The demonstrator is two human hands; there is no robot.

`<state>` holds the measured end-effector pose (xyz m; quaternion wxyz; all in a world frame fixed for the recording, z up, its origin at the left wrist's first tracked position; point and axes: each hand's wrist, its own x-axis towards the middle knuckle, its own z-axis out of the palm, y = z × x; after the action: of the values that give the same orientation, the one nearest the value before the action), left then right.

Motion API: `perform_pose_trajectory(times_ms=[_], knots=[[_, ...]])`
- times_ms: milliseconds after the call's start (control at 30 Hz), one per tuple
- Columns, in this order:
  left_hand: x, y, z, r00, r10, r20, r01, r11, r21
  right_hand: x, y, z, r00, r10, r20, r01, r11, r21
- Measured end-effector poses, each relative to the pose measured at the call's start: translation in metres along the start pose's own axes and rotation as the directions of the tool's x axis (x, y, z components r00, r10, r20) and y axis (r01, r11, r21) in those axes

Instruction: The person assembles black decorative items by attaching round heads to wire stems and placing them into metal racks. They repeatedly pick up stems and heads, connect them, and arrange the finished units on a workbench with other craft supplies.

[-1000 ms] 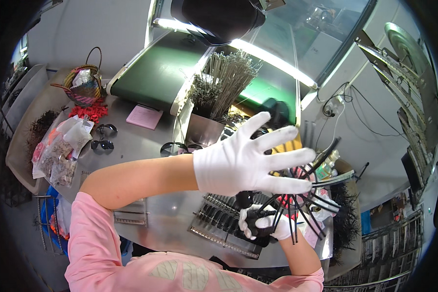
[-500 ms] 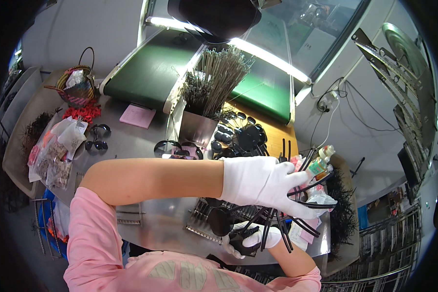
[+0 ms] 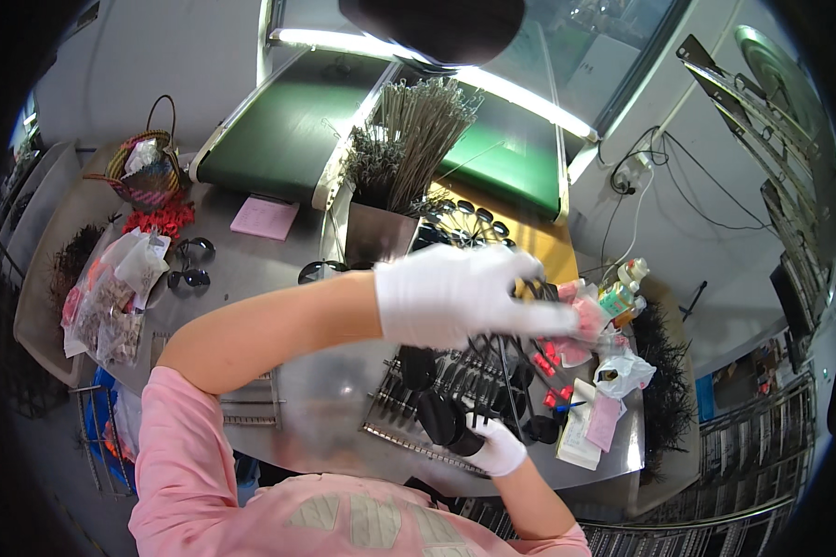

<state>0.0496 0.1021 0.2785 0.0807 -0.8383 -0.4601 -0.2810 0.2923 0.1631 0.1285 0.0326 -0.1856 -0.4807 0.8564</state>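
My left hand [image 3: 464, 295] wears a white glove and reaches across the bench, above the rack. Its fingers are smeared by motion, so what they hold, if anything, cannot be made out. Lower down, my right hand [image 3: 498, 451], also gloved in white, is closed on black sunglasses [image 3: 441, 420] with large dark lenses. Thin black temples rise around them, under my left hand. Behind these lies a metal rack [image 3: 395, 420] with rows of slots, partly covered by the glasses. More dark sunglasses [image 3: 478, 218] lie on the wooden board behind my left hand.
A metal box of thin wire rods [image 3: 418, 148] stands at the back centre, beside green conveyor belts [image 3: 288, 139]. Pink paper [image 3: 265, 218], plastic bags [image 3: 111, 297] and a woven basket [image 3: 149, 172] are on the left. Bottles [image 3: 622, 292] and a notepad [image 3: 581, 436] are on the right.
My left hand has moved left and up, away from the bundle of black temples. My right hand stays low with the sunglasses, uncovering red pieces and the notepad.
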Motion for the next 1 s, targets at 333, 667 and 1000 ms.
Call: perform_pose_trajectory(times_ms=[333,667,1000], knots=[[0.002,-0.003,0.016,0.897,-0.259,0.358,0.327,0.934,-0.144,0.001,-0.015,0.034,0.765,-0.606,0.217,0.152,-0.158,-0.976],[0.001,0.032,0.047,0.993,-0.007,0.115,0.020,0.993,-0.117,0.039,0.034,0.013,0.922,-0.048,0.383,-0.104,0.924,0.367],[-0.016,-0.018,0.032,0.848,-0.526,-0.060,0.495,0.828,-0.265,0.033,0.008,0.019,0.982,-0.133,-0.137,0.119,0.987,-0.112]])
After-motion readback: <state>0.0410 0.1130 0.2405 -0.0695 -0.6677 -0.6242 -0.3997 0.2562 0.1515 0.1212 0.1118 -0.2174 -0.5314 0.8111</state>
